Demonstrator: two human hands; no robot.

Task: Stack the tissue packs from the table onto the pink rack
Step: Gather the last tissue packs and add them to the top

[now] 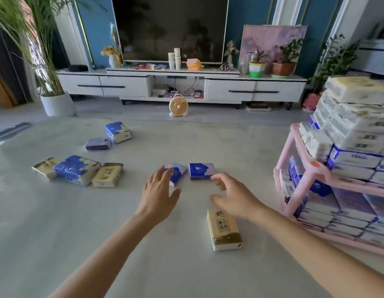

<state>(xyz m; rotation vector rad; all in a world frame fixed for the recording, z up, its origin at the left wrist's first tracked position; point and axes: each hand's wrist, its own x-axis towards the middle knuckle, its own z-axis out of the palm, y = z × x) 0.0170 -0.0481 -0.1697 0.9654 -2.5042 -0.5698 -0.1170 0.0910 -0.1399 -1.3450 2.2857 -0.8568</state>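
Several tissue packs lie on the pale table point(57, 244). My left hand point(159, 191) hovers with spread fingers just before a small blue-and-pink pack point(178, 173). My right hand point(231, 196) is open, its fingertips beside a blue pack point(201, 171). A gold-and-cream pack point(224, 230) lies under my right wrist. Further left sit a gold pack point(108, 174), a large blue pack point(78, 169), another gold pack point(45, 167), a small purple pack point(98, 144) and a blue-and-white pack point(119, 132). The pink rack point(302, 181) at right holds many stacked packs.
Beyond the table's far edge stand a white TV cabinet point(176, 84) with a dark screen, a small orange fan point(178, 106) on the floor, and a tall potted plant point(55, 102) at left. More potted plants stand at right, behind the rack.
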